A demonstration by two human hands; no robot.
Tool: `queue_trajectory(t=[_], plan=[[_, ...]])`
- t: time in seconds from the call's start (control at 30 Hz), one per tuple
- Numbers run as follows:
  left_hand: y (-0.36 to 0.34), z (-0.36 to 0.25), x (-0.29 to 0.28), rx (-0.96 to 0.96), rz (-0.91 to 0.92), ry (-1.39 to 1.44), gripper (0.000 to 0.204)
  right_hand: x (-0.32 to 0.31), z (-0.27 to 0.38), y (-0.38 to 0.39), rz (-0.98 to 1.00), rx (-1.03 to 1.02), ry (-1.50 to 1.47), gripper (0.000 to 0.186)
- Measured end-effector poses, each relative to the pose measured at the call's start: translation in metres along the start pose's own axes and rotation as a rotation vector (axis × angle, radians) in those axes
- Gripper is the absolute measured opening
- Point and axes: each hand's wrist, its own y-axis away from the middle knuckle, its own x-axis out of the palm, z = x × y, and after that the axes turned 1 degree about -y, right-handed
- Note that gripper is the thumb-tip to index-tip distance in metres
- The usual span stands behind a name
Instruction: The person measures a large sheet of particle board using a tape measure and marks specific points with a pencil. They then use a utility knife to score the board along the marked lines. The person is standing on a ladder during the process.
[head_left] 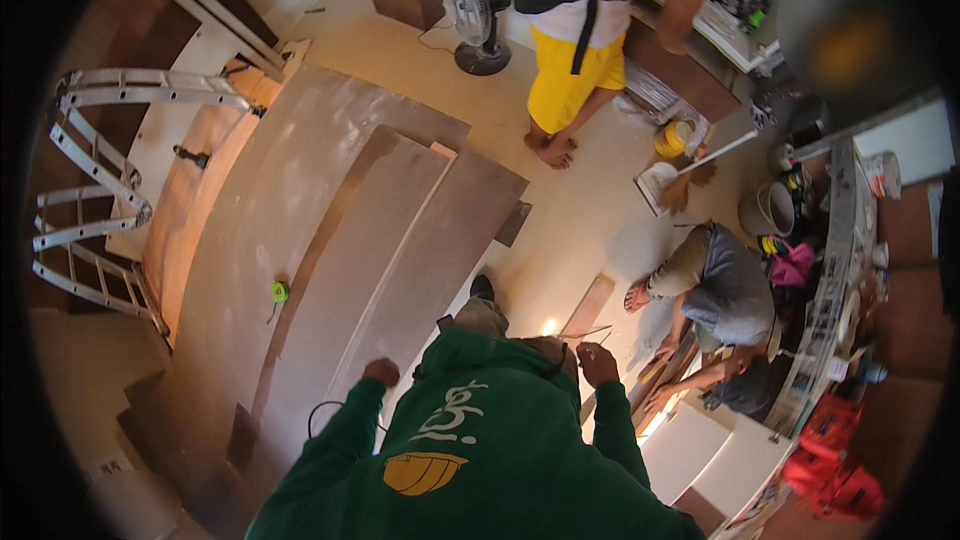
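My left hand [382, 371] is curled, close to the right edge of large brown boards [400, 230] stacked on the floor. Whether anything is inside its fingers is hidden; a thin black cable [318, 418] loops beside that forearm. My right hand [598, 364] is also curled, in front of my right side. A thin dark line [588, 331] runs just beyond its fingers, too fine to name. Beyond it on the floor lies a narrow brown board strip [588, 306]. A green tape measure [280, 291] rests on the boards, well away from my left hand.
A person in grey [735, 285] crouches at right, hands near wooden strips. Another in yellow shorts [575, 70] stands beyond, near a fan [478, 25]. An aluminium ladder [100, 180] is at left. A dustpan [657, 183], bucket [767, 210] and red bags [832, 460] line the right.
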Motion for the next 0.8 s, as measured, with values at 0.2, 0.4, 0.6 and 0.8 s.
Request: queue_trajectory(t=[0.2,0.4,0.6,0.8], plan=[[-0.069,-0.072,-0.161,-0.127,-0.388,0.35,0.029,-0.102,0.097,-0.089,-0.032,-0.036,-0.059,0.042],[-0.147,-0.16,-0.221,-0.094,-0.44,0.525,0.034,-0.209,0.188,-0.205,0.079,-0.155,0.007,0.042],[-0.183,-0.288,-0.234,-0.105,-0.488,0.639,0.028,-0.298,0.308,-0.306,0.203,-0.429,-0.032,0.038],[-0.195,-0.381,-0.281,-0.092,-0.649,0.906,0.023,-0.331,0.403,-0.342,0.475,-0.556,-0.134,0.041]])
